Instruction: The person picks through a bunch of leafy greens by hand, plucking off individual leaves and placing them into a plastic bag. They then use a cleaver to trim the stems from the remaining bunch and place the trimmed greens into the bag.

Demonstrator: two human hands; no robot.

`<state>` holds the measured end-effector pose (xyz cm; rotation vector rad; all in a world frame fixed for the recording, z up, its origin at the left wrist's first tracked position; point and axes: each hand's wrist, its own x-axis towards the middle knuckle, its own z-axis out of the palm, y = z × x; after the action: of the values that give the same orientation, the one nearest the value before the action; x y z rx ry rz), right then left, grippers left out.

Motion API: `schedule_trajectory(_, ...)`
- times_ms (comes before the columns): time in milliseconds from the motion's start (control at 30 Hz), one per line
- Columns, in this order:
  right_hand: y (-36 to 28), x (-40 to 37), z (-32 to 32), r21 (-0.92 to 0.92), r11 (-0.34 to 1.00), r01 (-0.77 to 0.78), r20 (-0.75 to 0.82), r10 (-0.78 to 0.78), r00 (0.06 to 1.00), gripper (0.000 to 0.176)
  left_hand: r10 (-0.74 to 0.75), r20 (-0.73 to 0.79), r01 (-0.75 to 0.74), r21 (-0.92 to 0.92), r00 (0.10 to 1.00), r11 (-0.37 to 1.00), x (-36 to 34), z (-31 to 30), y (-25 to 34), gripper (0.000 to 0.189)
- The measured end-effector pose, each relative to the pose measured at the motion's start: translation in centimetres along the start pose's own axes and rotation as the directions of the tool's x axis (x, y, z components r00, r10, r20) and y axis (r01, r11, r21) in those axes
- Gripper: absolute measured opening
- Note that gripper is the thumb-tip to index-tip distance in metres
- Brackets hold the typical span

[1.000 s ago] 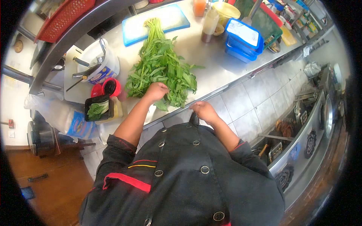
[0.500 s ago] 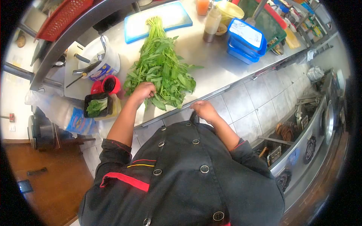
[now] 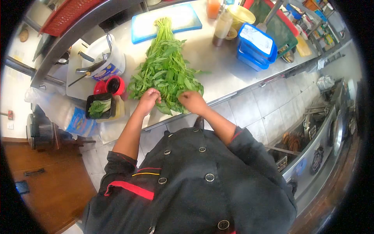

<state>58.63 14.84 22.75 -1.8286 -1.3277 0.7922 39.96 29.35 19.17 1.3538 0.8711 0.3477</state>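
Note:
A big bunch of leafy greens [image 3: 167, 70] lies on the metal counter, its pale stems pointing away from me and its leaves spread towards me. At the near left edge of the leaves is my left hand [image 3: 149, 100], fingers curled closed; whatever they pinch is hidden. My right hand [image 3: 193, 102] reaches into the near right leaves, thumb and fingers closed on the greens there. Under the stem ends lies a white cutting board with a blue rim [image 3: 191, 22].
To the left stand a white bucket with utensils [image 3: 119, 58], a red cup [image 3: 117, 86] and a black tray [image 3: 93, 115] holding some greens. At the right are a sauce bottle [image 3: 223, 29], a yellow bowl [image 3: 245, 15] and blue lidded containers [image 3: 253, 58]. A stove [image 3: 307, 156] stands across the tiled floor.
My right hand has moved up and left from the counter's near edge onto the leaves. My left hand stays by the leaves, shifted slightly down.

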Motion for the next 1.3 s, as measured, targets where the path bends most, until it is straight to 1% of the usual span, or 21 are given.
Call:
schedule_trajectory(33, -1.2, 1.0, 0.1, -0.001, 1.0, -0.001, 0.004, 0.001, 1.0, 0.034, 0.032, -0.016, -0.031, 0.038, 0.999, 0.999, -0.2, 0.0, -0.2, 0.009)
schedule_trajectory(100, -3.3, 2.7, 0.2, -0.217, 0.961, -0.174, 0.042, 0.187, 0.982, 0.038, -0.008, -0.051, 0.011, 0.049, 0.999, 0.999, -0.7, 0.4, 0.2, 0.009)
schedule_trajectory(133, -3.1, 3.2, 0.7, -0.219, 0.961, -0.169, 0.048, 0.183, 0.982, 0.038, -0.041, -0.083, 0.046, 0.063, 0.996, 0.997, -0.8, 0.7, 0.6, 0.01)
schedule_trajectory(200, -2.0, 4.5, 2.0, -0.379, 0.917, -0.125, 0.019, 0.143, 0.99, 0.036, -0.033, -0.102, 0.046, 0.127, 0.994, 0.991, -1.0, 0.9, 0.7, 0.011)
schedule_trajectory(267, 0.3, 5.5, 2.4, -0.346, 0.935, -0.076, 0.026, 0.091, 0.996, 0.034, -0.027, -0.126, 0.05, 0.187, 0.992, 0.981, -1.3, 1.0, 0.8, 0.011)
schedule_trajectory(367, 2.4, 5.9, 1.2, -0.287, 0.957, -0.04, 0.059, 0.06, 0.996, 0.032, 0.206, -0.098, -0.157, 0.368, 0.974, 0.916, -1.6, 0.8, 0.2, 0.016)
schedule_trajectory(400, 2.3, 5.7, 0.7, -0.263, 0.963, -0.054, 0.069, 0.074, 0.995, 0.031, 0.197, -0.11, -0.145, 0.363, 0.974, 0.92, -1.9, 0.9, 0.4, 0.016)
schedule_trajectory(433, 2.0, 5.6, 0.3, -0.258, 0.965, -0.042, 0.093, 0.068, 0.993, 0.044, 0.191, -0.099, -0.133, 0.42, 0.977, 0.898, -2.1, 1.1, 0.8, 0.017)
schedule_trajectory(467, 1.6, 5.5, 0.4, -0.257, 0.965, -0.042, 0.096, 0.069, 0.993, 0.044, 0.189, -0.084, -0.127, 0.478, 0.979, 0.869, -2.2, 1.3, 1.1, 0.02)
schedule_trajectory(533, -1.1, 4.9, 0.2, -0.268, 0.934, -0.235, 0.08, 0.265, 0.961, 0.04, 0.163, -0.056, -0.112, 0.513, 0.985, 0.851, -1.5, 1.7, 0.4, 0.021)
schedule_trajectory(567, -1.4, 5.0, 0.8, -0.261, 0.934, -0.242, 0.07, 0.268, 0.961, 0.04, 0.138, -0.029, -0.1, 0.546, 0.99, 0.832, -1.1, 1.8, 0.1, 0.022)
schedule_trajectory(633, -1.0, 5.5, 1.8, -0.418, 0.893, -0.164, 0.069, 0.212, 0.975, 0.047, 0.133, -0.038, -0.084, 0.599, 0.99, 0.797, -1.1, 2.4, 1.0, 0.022)
schedule_trajectory(700, 0.4, 5.9, 1.7, -0.391, 0.908, -0.153, 0.059, 0.19, 0.98, 0.047, 0.124, -0.057, -0.058, 0.644, 0.991, 0.763, -0.9, 2.4, 1.7, 0.023)
schedule_trajectory(767, 1.9, 6.0, 1.1, -0.373, 0.919, -0.13, 0.069, 0.167, 0.984, 0.047, 0.156, -0.151, -0.004, 0.706, 0.976, 0.709, -0.7, 2.2, 1.9, 0.025)
schedule_trajectory(833, 2.6, 5.6, -0.5, -0.335, 0.942, -0.004, 0.116, 0.045, 0.992, 0.044, 0.205, -0.126, -0.057, 0.707, 0.971, 0.705, -0.2, 2.2, 1.5, 0.025)
schedule_trajectory(867, 3.3, 5.7, -0.7, -0.335, 0.942, -0.004, 0.12, 0.046, 0.992, 0.044, 0.263, -0.093, -0.12, 0.713, 0.96, 0.691, 0.0, 2.2, 1.5, 0.025)
schedule_trajectory(933, 4.3, 6.0, -0.6, -0.181, 0.973, -0.141, 0.089, 0.158, 0.983, 0.039, 0.245, -0.089, -0.11, 0.712, 0.965, 0.693, 0.2, 2.8, 2.1, 0.025)
schedule_trajectory(1033, 4.8, 5.7, -0.4, -0.153, 0.981, -0.118, 0.068, 0.13, 0.989, 0.038, 0.197, -0.107, -0.061, 0.721, 0.974, 0.691, 0.5, 3.7, 3.1, 0.025)
schedule_trajectory(1100, 4.6, 5.6, -0.4, -0.178, 0.976, -0.127, 0.081, 0.143, 0.986, 0.037, 0.168, -0.135, -0.017, 0.729, 0.976, 0.684, 0.9, 4.1, 3.8, 0.026)
schedule_trajectory(1167, 4.1, 5.4, -0.4, -0.203, 0.97, -0.135, 0.097, 0.158, 0.983, 0.036, 0.172, -0.244, 0.059, 0.719, 0.955, 0.693, 1.3, 4.2, 4.5, 0.028)
schedule_trajectory(1300, 2.6, 4.6, -0.4, -0.261, 0.961, -0.092, 0.06, 0.111, 0.992, 0.035, 0.214, -0.253, 0.019, 0.686, 0.943, 0.728, 2.4, 2.5, 4.1, 0.03)
